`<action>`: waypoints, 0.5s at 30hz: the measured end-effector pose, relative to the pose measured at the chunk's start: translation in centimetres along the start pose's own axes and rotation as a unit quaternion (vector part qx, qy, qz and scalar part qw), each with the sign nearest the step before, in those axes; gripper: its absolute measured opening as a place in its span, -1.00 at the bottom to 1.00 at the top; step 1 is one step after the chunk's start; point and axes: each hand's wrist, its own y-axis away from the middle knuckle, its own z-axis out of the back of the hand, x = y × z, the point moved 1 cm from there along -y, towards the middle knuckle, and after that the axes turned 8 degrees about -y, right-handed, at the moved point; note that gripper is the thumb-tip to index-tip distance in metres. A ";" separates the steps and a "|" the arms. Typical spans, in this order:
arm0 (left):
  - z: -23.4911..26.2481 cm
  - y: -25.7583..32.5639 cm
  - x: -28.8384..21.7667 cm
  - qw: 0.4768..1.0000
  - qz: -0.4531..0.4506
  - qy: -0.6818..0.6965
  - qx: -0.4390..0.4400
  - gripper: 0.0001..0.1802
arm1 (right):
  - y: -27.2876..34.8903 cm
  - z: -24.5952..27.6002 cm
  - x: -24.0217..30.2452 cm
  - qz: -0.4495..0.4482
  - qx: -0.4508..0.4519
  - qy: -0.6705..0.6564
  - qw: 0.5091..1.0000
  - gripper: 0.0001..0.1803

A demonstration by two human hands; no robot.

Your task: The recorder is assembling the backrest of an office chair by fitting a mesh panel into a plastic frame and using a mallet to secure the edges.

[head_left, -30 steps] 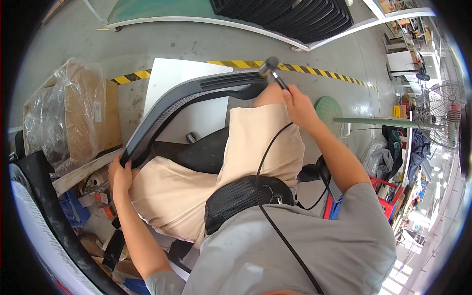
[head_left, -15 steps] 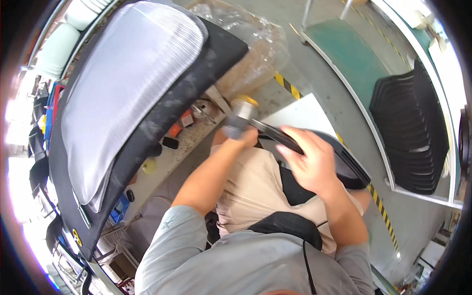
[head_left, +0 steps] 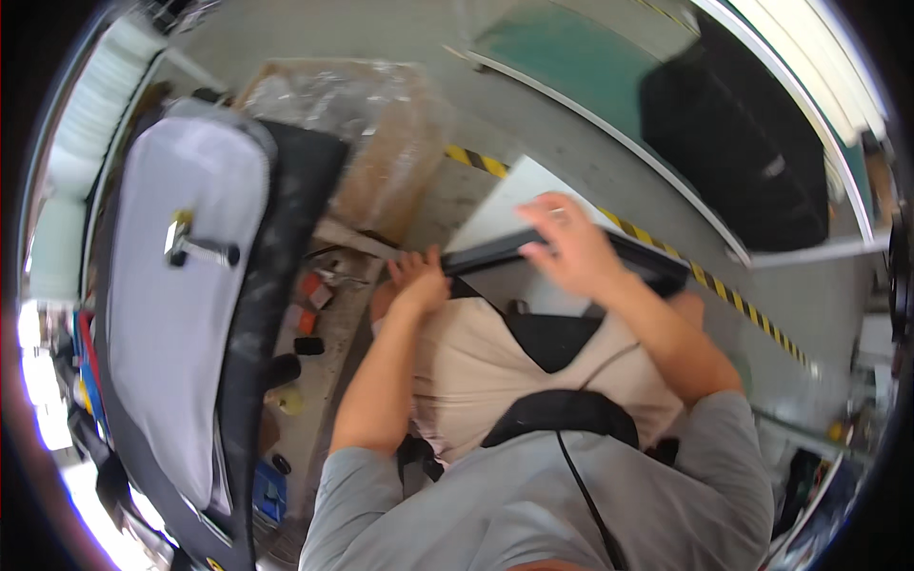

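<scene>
A long curved black frame (head_left: 652, 265) lies across my lap, over beige cloth (head_left: 476, 371). My left hand (head_left: 416, 281) grips the frame's left end. Over the frame's middle is my right hand (head_left: 569, 246), blurred, its fingers spread and nothing held in it. Whether it touches the frame I cannot tell. At the left, a mallet (head_left: 202, 249) with a dark handle lies on a large grey mesh chair back (head_left: 181, 381) with a black rim, well away from both hands.
A plastic-wrapped cardboard box (head_left: 381, 143) stands behind the chair back. A white sheet (head_left: 505, 205) lies under the frame. Yellow-black floor tape (head_left: 733, 300) runs diagonally. A stack of black parts (head_left: 743, 143) sits at the upper right. Small red and black parts (head_left: 309, 300) litter the floor.
The view has swung left. The mallet, held at the frame half a second ago, now lies on the grey mesh chair back. My right hand has opened over the frame.
</scene>
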 end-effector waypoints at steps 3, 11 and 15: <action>-2.4 0.0 1.4 0.987 -0.068 0.039 -0.137 -0.11 | 9.3 7.4 -6.5 -0.223 -0.091 0.184 0.953 -0.31; -0.3 -2.4 -7.6 0.974 -0.098 0.022 -0.205 -0.32 | 22.1 10.1 -14.5 -0.483 0.029 0.067 0.873 -0.26; 2.5 -5.9 -14.7 0.959 -0.134 0.025 -0.249 -0.43 | 20.7 9.3 -15.2 -0.472 0.000 0.067 0.879 -0.32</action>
